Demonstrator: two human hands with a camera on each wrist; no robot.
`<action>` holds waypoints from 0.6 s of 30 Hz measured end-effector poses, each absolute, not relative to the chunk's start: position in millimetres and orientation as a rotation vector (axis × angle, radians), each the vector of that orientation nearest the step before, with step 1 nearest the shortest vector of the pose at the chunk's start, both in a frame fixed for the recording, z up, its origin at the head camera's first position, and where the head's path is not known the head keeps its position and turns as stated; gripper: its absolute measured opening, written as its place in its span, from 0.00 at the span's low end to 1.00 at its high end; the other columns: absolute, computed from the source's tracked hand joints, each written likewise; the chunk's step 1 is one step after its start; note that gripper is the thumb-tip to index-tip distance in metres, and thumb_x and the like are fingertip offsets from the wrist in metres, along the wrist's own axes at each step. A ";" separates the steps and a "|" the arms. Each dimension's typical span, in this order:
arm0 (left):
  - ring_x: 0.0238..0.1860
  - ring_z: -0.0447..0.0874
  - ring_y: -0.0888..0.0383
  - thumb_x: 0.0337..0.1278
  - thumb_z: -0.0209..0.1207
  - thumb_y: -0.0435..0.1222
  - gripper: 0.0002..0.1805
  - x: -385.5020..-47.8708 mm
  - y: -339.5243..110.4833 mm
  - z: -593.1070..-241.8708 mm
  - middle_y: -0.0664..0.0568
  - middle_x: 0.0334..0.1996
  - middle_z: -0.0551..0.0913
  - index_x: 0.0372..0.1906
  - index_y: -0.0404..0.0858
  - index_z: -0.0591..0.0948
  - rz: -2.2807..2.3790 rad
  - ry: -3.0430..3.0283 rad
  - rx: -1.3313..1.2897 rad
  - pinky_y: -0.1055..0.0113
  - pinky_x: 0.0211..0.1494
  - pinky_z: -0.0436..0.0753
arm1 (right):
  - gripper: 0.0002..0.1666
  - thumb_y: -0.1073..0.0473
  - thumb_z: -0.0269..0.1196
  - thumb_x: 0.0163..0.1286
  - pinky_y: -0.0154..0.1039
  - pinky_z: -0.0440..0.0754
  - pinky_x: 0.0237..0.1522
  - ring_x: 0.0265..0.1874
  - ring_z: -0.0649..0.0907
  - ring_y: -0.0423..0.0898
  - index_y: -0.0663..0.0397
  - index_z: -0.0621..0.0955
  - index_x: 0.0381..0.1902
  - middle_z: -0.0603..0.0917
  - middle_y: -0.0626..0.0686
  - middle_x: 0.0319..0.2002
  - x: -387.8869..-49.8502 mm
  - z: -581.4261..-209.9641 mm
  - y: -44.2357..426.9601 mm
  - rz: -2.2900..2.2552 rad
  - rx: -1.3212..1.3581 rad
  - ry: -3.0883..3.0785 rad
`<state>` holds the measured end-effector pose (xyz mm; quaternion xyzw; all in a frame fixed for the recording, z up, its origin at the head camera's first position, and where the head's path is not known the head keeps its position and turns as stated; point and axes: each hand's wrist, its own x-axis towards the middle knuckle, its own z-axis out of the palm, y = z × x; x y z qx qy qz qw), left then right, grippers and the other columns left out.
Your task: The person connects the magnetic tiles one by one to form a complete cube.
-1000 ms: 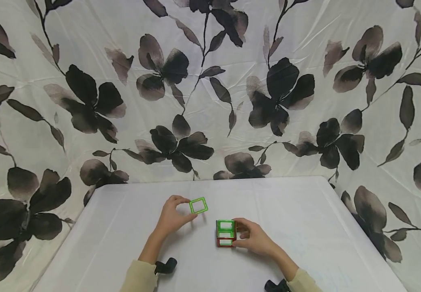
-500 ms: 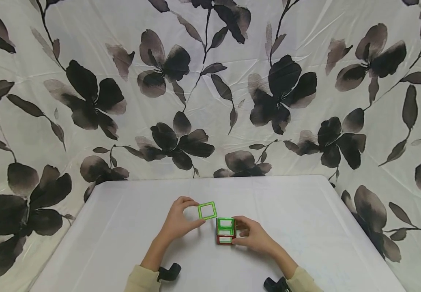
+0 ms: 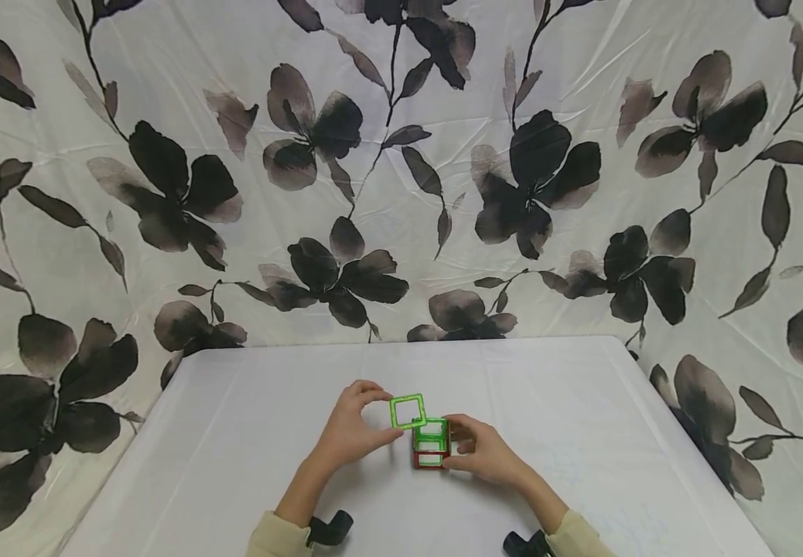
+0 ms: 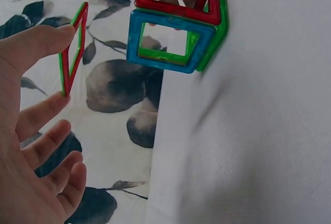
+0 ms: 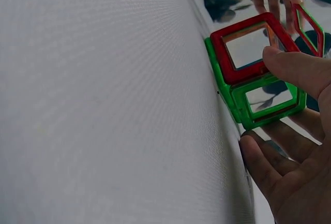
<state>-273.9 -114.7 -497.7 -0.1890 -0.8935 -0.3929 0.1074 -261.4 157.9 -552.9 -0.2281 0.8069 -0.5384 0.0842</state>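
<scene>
My left hand (image 3: 351,429) pinches a square magnetic tile (image 3: 407,425) by its edges, thumb against fingers. This tile shows green from above in the head view and red on its other side in the left wrist view. My right hand (image 3: 488,455) holds a small open-topped box of magnetic tiles (image 3: 432,438) standing on the table. Its walls show red (image 5: 222,58), green (image 5: 243,105) and blue (image 4: 132,40). The right thumb lies on the red wall, with fingers around the green side. The pinched tile hovers above the box's far left corner; contact cannot be told.
Under the box lies a white-covered table (image 3: 234,449). A white cloth with dark flowers (image 3: 387,193) hangs behind the table's far edge. Black wrist straps (image 3: 332,529) are on both forearms, by the light sleeves (image 3: 279,538).
My left hand has carried the pinched tile rightward and slightly nearer, from well left of the box to overlapping its far left corner in view. The right hand and the box stay in place.
</scene>
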 end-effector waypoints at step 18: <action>0.54 0.72 0.55 0.37 0.77 0.48 0.26 -270.7 -98.7 -509.5 0.59 0.49 0.74 0.46 0.46 0.85 -1.113 -2.655 -0.689 0.52 0.55 0.75 | 0.39 0.61 0.73 0.58 0.46 0.80 0.49 0.53 0.79 0.52 0.56 0.70 0.66 0.78 0.55 0.57 -260.4 -550.1 158.7 -1.602 -0.664 2.393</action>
